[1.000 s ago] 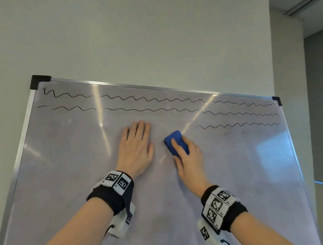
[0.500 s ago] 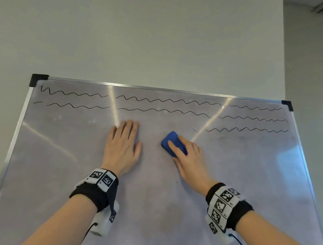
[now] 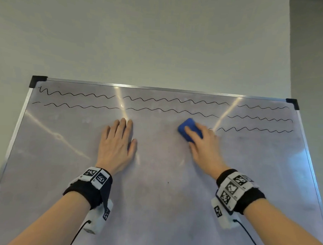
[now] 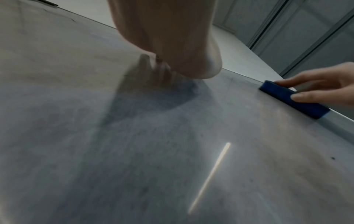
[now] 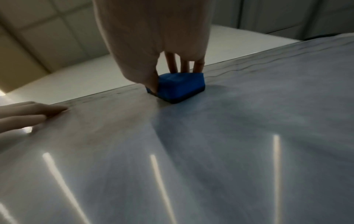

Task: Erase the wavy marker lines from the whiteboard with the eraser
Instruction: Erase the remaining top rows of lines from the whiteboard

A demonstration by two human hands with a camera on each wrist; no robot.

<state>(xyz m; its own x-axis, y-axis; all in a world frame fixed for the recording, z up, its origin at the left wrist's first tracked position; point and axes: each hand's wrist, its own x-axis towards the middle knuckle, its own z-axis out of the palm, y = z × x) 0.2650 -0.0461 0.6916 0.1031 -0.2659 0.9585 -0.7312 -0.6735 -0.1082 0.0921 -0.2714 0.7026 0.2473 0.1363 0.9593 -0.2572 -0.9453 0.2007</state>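
right hand (image 3: 205,145): grip clamped on the blue eraser (image 3: 189,128), thumb on one side, fingers over the other.
left hand (image 3: 117,145): flat, fingers apart, bracing the whiteboard (image 3: 153,205).
change: eraser has slid right along the third wavy line (image 3: 254,129), whose left part is now gone.
left to do: its right stretch, then the two full lines above.
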